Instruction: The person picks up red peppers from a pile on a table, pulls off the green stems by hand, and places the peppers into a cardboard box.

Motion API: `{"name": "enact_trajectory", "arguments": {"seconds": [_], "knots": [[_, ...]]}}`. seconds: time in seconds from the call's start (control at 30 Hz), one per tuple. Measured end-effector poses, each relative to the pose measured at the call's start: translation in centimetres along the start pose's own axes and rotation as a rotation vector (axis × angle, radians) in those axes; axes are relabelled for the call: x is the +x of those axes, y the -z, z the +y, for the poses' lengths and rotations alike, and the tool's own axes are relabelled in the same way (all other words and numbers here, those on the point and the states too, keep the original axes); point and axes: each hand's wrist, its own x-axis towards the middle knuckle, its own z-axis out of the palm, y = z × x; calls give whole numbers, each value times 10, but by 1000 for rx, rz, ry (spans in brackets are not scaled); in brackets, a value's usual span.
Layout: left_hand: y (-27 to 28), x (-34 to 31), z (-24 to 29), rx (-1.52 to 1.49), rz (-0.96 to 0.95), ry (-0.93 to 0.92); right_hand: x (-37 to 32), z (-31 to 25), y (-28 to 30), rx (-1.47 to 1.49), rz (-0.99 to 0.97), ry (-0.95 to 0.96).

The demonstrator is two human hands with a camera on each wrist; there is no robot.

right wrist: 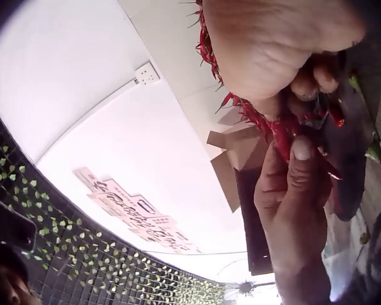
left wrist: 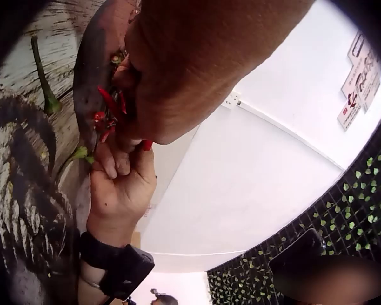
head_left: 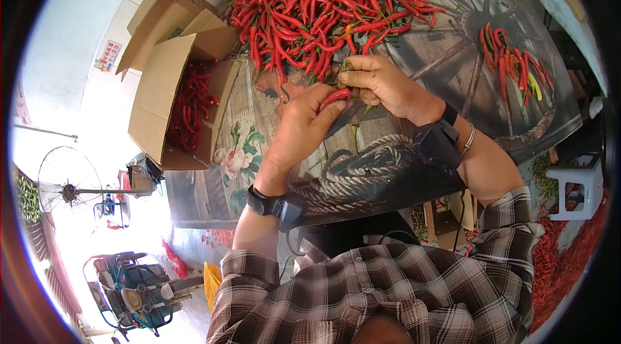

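Observation:
My left hand [head_left: 305,119] grips red chili peppers [head_left: 335,97], thumb pressed along one of them. Right beside it, my right hand [head_left: 387,86] curls its fingers and pinches a green chili stem [head_left: 342,73] between thumb and forefinger. Seen from the right wrist, the left thumb and fingers close round a red chili [right wrist: 282,138], while the right palm covers part of the stem end. In the left wrist view, red chili tips [left wrist: 114,105] poke out between the two hands. Below the hands, a loose green stem [left wrist: 46,86] lies on the printed tabletop [head_left: 259,111].
A large heap of red chilies [head_left: 317,7] covers the far side of the table. An open cardboard box [head_left: 155,101] with red chilies stands at left. A smaller chili pile [head_left: 517,69] lies at right. Beyond the table's right edge is a grey plastic stool [head_left: 574,185].

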Motion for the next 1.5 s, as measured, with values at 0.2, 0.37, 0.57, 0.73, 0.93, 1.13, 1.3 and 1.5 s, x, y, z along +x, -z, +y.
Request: {"name": "enact_trajectory", "arguments": {"seconds": [0.2,0.37,0.57,0.73,0.93,1.13,1.3,1.5], "knots": [[-1,0,3,5,16,-70,2,3,9,144,-86,-42],[0,0,6,0,-1,-89,1,1,6,239,-69,-93],[-2,1,5,12,11,-191,-2,-3,6,248,-88,-113],[-2,0,8,9,4,-182,-3,-5,4,239,-78,-135],[2,0,4,21,-14,-184,-1,-1,7,235,-108,-123],[-1,-1,-5,7,25,-59,1,-1,-2,-169,17,99],[-4,1,-3,66,38,-86,8,13,2,-616,124,371],[-1,2,4,110,14,-134,-2,-2,-5,-16,60,-36]]}}
